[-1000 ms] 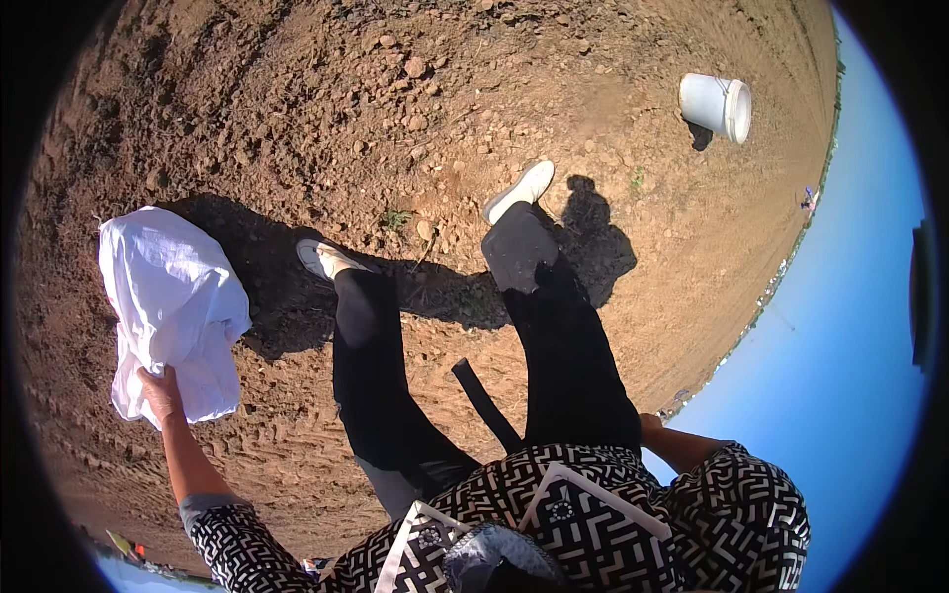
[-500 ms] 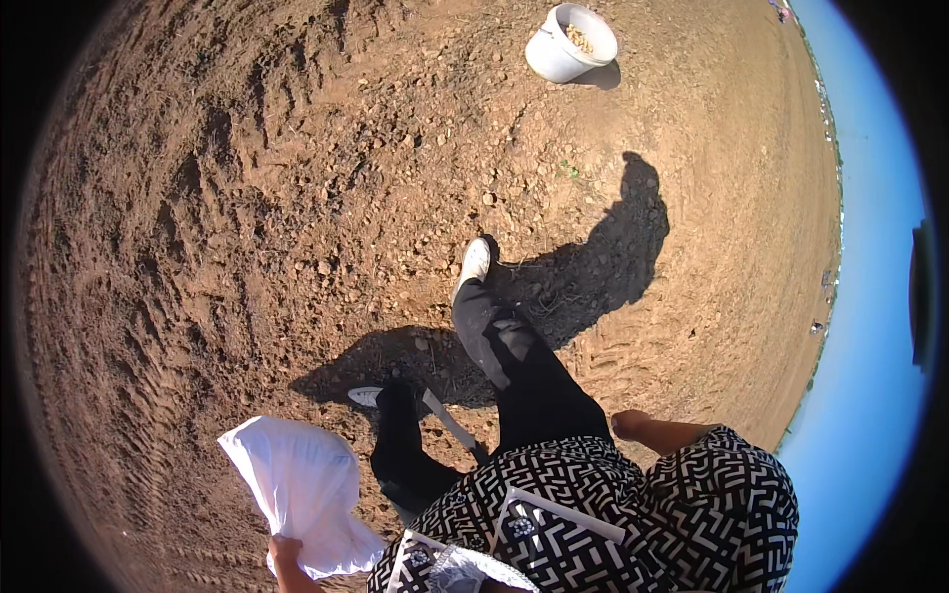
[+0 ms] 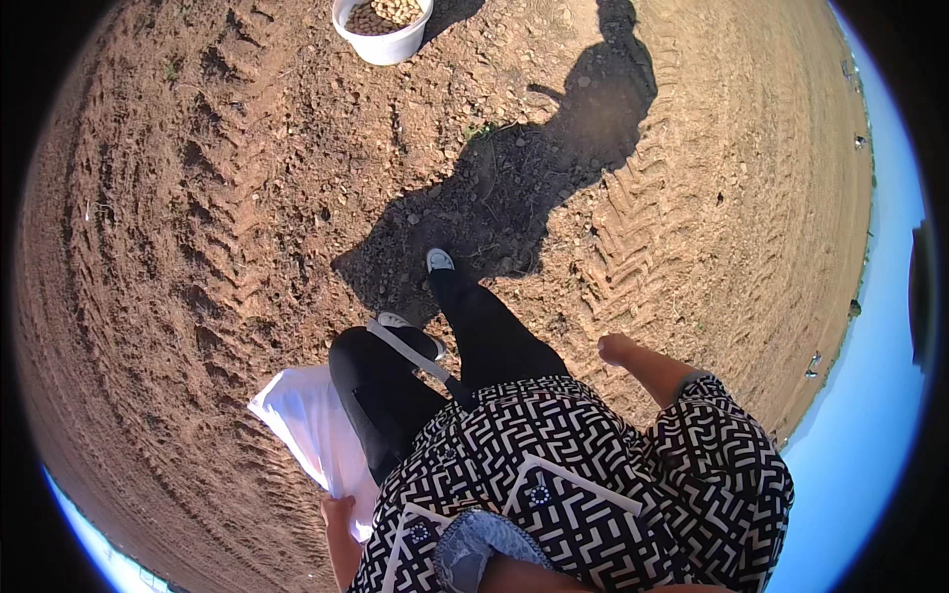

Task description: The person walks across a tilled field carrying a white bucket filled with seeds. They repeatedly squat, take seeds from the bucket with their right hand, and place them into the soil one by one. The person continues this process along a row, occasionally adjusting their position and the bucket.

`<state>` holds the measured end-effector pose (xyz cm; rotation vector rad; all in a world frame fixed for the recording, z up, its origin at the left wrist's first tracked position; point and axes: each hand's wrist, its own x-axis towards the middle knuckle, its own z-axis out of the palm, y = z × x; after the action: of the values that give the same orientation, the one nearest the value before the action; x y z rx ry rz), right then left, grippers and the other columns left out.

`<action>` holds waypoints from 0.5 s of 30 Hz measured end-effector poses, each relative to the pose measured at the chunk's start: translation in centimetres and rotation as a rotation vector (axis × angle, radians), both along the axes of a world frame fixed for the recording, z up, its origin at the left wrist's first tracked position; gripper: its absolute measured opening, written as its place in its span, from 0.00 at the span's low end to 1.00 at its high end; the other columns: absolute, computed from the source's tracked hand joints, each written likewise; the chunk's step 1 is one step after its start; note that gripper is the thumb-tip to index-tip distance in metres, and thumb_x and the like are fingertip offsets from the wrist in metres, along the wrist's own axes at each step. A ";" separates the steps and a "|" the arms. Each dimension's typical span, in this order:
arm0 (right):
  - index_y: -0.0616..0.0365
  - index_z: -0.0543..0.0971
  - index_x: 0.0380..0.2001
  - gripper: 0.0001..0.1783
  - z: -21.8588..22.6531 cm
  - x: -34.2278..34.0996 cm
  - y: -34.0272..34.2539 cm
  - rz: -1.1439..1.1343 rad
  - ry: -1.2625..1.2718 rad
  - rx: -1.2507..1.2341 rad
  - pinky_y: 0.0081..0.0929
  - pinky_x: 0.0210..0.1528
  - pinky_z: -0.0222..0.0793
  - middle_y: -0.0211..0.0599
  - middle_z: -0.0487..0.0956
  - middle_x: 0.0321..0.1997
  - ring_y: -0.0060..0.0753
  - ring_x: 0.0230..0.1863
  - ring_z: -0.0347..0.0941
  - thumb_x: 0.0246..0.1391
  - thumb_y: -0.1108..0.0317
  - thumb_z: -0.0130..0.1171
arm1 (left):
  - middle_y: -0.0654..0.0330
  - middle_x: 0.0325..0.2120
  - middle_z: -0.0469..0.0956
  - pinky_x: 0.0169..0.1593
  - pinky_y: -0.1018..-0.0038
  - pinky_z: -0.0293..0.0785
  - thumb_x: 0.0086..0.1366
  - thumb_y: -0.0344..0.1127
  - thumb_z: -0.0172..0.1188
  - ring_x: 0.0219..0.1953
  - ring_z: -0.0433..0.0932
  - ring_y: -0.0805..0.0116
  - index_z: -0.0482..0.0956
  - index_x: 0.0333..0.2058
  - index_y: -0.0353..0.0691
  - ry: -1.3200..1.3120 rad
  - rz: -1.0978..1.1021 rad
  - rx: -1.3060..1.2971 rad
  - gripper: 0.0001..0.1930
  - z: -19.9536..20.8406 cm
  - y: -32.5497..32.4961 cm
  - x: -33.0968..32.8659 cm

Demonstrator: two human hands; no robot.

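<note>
My left hand point(image 3: 338, 510) is closed on the gathered end of a white cloth-like sack point(image 3: 308, 415), which hangs beside my left leg. The sack looks limp, and its inside is hidden. Out to the right of my body, my right hand point(image 3: 615, 348) hangs in the air over the soil. Its fingers are too small and foreshortened to read, and no object shows in it. Ahead stands a white bucket point(image 3: 388, 47) partly filled with small tan lumps point(image 3: 395, 12), cut off by the upper edge of the picture.
Dry brown soil point(image 3: 247, 198) with clods and tyre tracks point(image 3: 638, 257) stretches around me. My shadow point(image 3: 514, 188) falls ahead to the right. A pale strap point(image 3: 410, 351) hangs from my waist across my legs. Small distant figures point(image 3: 813, 366) are along the field's right edge.
My legs have stepped on, and the bucket now appears farther left. The sack has swung closer to my left leg, still in my left hand. My shadow has swung and stretched farther ahead.
</note>
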<state>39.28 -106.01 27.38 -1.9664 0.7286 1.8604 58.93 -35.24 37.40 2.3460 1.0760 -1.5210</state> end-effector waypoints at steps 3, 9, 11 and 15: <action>0.53 0.79 0.41 0.16 -0.7 5.1 -1.4 -0.215 -0.082 -0.071 0.39 0.47 0.72 0.47 0.80 0.41 0.49 0.44 0.77 0.49 0.63 0.52 | 0.55 0.25 0.81 0.34 0.69 0.74 0.44 0.30 0.61 0.27 0.80 0.63 0.80 0.36 0.33 -0.013 -0.041 -0.088 0.16 -0.6 -9.7 10.4; 0.53 0.77 0.47 0.19 -3.4 19.2 -5.2 -1.045 -0.189 -0.066 0.31 0.43 0.74 0.42 0.81 0.37 0.36 0.37 0.79 0.52 0.59 0.59 | 0.49 0.33 0.81 0.38 0.63 0.76 0.51 0.39 0.63 0.35 0.82 0.54 0.79 0.42 0.42 -0.057 -0.311 -0.087 0.18 -6.8 -21.9 23.9; 0.55 0.76 0.49 0.19 -4.2 24.3 -7.4 -1.135 -0.336 0.000 0.27 0.38 0.75 0.42 0.80 0.33 0.30 0.33 0.78 0.53 0.63 0.58 | 0.48 0.32 0.81 0.39 0.62 0.75 0.52 0.44 0.63 0.37 0.81 0.51 0.79 0.39 0.40 -0.132 -0.484 -0.149 0.18 -9.2 -21.9 26.8; 0.61 0.69 0.56 0.28 -3.0 39.1 -10.7 -1.164 -0.674 -0.059 0.27 0.37 0.72 0.39 0.80 0.38 0.27 0.32 0.75 0.53 0.62 0.57 | 0.46 0.35 0.81 0.43 0.62 0.75 0.50 0.41 0.61 0.39 0.81 0.50 0.80 0.41 0.39 -0.043 -0.317 -0.112 0.20 -10.5 -22.9 34.5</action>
<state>78.41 -116.75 24.38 -1.4505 1.2764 0.4692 93.46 -58.19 26.90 2.5482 0.6122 -1.5709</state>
